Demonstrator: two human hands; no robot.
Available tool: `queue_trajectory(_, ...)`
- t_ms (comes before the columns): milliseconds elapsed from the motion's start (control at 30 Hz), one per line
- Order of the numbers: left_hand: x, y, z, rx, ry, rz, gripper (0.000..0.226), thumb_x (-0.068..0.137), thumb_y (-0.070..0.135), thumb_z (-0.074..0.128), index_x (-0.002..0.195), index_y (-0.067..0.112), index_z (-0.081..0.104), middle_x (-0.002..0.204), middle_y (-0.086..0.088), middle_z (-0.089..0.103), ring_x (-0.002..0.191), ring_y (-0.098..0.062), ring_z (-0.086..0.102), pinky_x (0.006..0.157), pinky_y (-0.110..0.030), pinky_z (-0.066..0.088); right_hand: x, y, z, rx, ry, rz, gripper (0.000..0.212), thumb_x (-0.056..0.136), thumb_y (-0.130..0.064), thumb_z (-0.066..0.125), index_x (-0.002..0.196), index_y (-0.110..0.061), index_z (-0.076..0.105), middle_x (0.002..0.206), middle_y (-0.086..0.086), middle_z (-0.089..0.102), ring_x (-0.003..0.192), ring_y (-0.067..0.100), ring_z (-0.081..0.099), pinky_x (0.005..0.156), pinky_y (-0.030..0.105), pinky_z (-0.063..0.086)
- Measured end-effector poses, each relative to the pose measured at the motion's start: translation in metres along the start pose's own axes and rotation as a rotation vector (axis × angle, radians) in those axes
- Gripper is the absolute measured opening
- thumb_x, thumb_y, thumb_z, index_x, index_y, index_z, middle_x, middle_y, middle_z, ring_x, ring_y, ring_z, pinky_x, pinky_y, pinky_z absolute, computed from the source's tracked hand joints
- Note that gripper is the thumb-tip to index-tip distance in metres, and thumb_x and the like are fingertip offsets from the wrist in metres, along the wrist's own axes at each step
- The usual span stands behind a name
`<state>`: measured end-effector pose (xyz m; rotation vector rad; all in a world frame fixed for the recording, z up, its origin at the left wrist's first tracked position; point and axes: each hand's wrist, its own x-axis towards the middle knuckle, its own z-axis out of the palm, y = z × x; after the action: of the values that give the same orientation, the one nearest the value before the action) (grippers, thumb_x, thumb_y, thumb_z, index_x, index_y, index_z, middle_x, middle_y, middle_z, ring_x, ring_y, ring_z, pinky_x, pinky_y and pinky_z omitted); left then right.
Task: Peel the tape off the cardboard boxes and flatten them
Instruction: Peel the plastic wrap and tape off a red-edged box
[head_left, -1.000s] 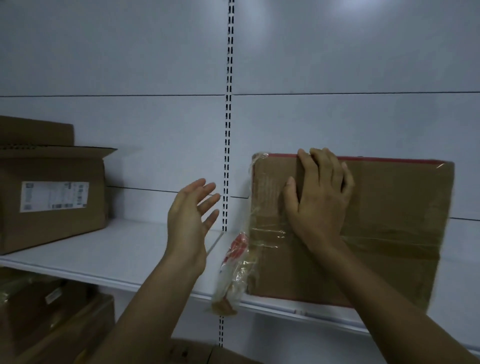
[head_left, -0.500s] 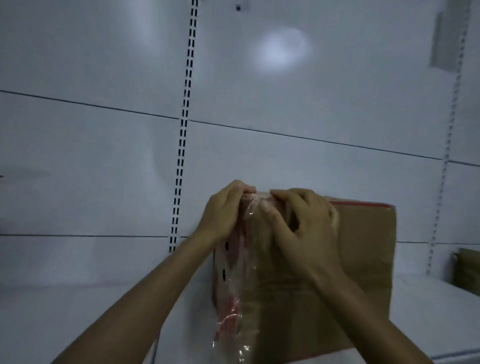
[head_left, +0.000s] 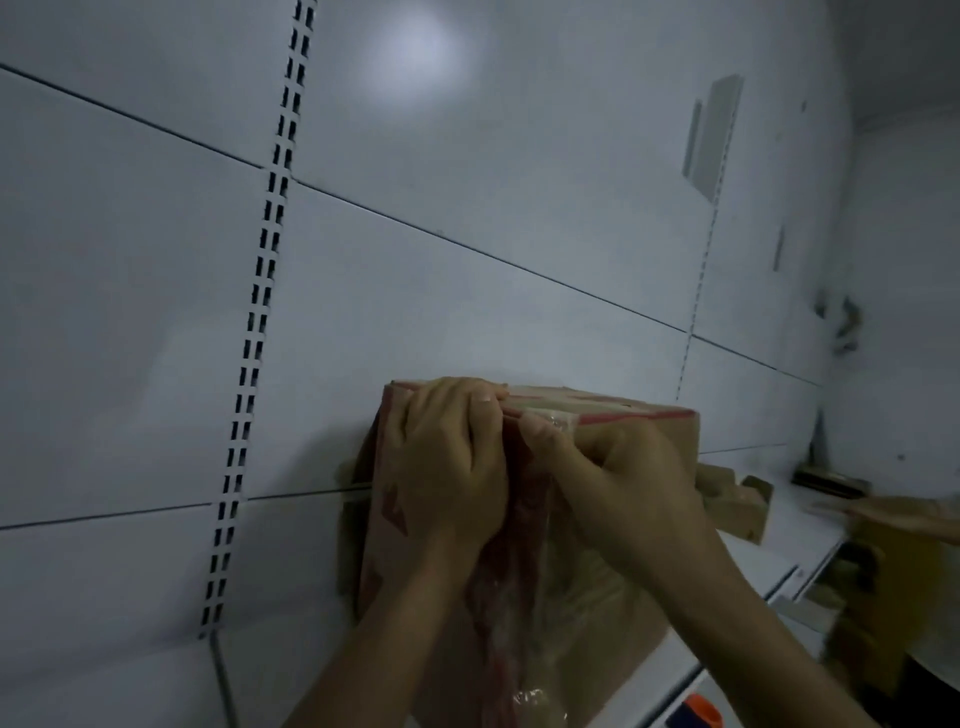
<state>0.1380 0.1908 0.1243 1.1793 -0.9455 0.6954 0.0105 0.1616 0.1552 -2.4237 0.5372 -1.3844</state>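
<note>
At five o'clock the box (head_left: 644, 441) stands upright on the shelf (head_left: 753, 564), not yet flattened, a loose strip of tape (head_left: 519, 597) hanging down its front, the left hand (head_left: 447, 467) curled over its top edge and the right hand (head_left: 618, 478) pinching the tape there: peeling looks half done.

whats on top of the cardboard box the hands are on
A strip of tape runs along the top of the cardboard box. The left hand grips its top edge; the right hand pinches loose tape there. The hands hide the near corner of the top.
</note>
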Motion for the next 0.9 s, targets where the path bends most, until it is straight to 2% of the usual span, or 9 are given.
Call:
queue_trajectory(67,-0.001,0.0,0.0,-0.017,0.008,-0.006,0.049,0.092,0.035,0.024,0.085,0.014,0.068,0.091,0.005,0.067,0.094,-0.017,0.056,0.097,-0.052,0.039,0.002,0.005,-0.002,0.038,-0.049,-0.029,0.065,0.08,-0.066,0.041,0.049,-0.01,0.053,0.038,-0.003,0.041,0.037,0.011,0.038,0.045,0.029,0.038)
queue_trajectory(200,0.001,-0.003,0.005,-0.091,0.054,-0.015,0.046,0.092,0.034,0.028,0.082,0.014,0.069,0.089,0.009,0.066,0.092,-0.013,0.055,0.092,-0.051,0.042,-0.005,0.018,0.006,0.225,0.034,-0.112,0.057,0.086,-0.059,0.046,0.051,-0.015,0.054,0.04,-0.003,0.039,0.037,0.008,0.035,0.04,0.02,0.03)
queue_trajectory(300,0.001,-0.007,0.008,-0.154,0.069,-0.019,0.045,0.091,0.034,0.031,0.08,0.013,0.069,0.086,0.009,0.065,0.091,-0.015,0.056,0.088,-0.049,0.043,-0.011,0.027,0.014,0.35,0.061,-0.141,0.063,0.087,-0.061,0.047,0.053,-0.008,0.049,0.046,0.004,0.041,0.042,0.015,0.039,0.042,0.032,0.032)
queue_trajectory(367,0.002,-0.008,0.009,-0.167,0.077,-0.018,0.044,0.091,0.034,0.031,0.079,0.014,0.068,0.085,0.011,0.065,0.09,-0.016,0.057,0.087,-0.048,0.044,-0.02,0.032,0.021,0.443,0.102,-0.149,0.056,0.085,-0.062,0.05,0.054,-0.015,0.05,0.046,-0.002,0.042,0.045,0.007,0.042,0.044,0.024,0.034)
queue_trajectory(533,0.003,-0.012,0.015,-0.197,0.106,-0.035,0.043,0.089,0.036,0.032,0.082,0.015,0.069,0.088,0.01,0.066,0.092,-0.021,0.06,0.086,-0.048,0.046,-0.04,0.04,0.041,0.518,0.286,-0.238,0.032,0.09,-0.056,0.05,0.076,-0.034,0.07,0.061,-0.01,0.061,0.065,0.002,0.061,0.071,0.008,0.042)
queue_trajectory(667,0.003,-0.009,0.014,-0.186,0.099,-0.061,0.045,0.088,0.037,0.031,0.083,0.013,0.069,0.089,0.008,0.066,0.094,-0.02,0.059,0.088,-0.048,0.046,-0.023,0.046,0.015,0.304,0.228,-0.258,0.07,0.085,-0.077,0.037,0.052,-0.018,0.057,0.048,-0.006,0.051,0.052,0.01,0.052,0.053,0.023,0.037)
queue_trajectory(767,0.003,-0.006,0.014,-0.183,0.091,-0.046,0.041,0.089,0.036,0.031,0.083,0.018,0.068,0.088,0.013,0.065,0.093,-0.017,0.059,0.089,-0.049,0.045,0.014,0.047,-0.027,0.342,0.396,-0.234,0.06,0.085,-0.076,0.035,0.057,-0.026,0.053,0.057,-0.003,0.055,0.055,0.012,0.052,0.049,0.016,0.038)
queue_trajectory(833,0.003,-0.006,0.013,-0.169,0.09,-0.031,0.043,0.089,0.035,0.03,0.083,0.016,0.069,0.087,0.012,0.065,0.092,-0.017,0.059,0.089,-0.049,0.045,0.038,0.034,-0.046,0.22,0.22,-0.227,0.046,0.085,-0.072,0.039,0.077,-0.034,0.063,0.078,-0.013,0.061,0.077,-0.001,0.057,0.064,0.009,0.042)
queue_trajectory(900,0.002,-0.006,0.012,-0.154,0.085,-0.018,0.045,0.091,0.035,0.029,0.084,0.016,0.069,0.087,0.008,0.065,0.091,-0.019,0.059,0.087,-0.05,0.045,0.051,0.016,-0.049,-0.016,-0.141,-0.213,0.054,0.081,-0.076,0.039,0.087,-0.032,0.07,0.097,-0.011,0.063,0.09,0.002,0.058,0.077,0.025,0.051)
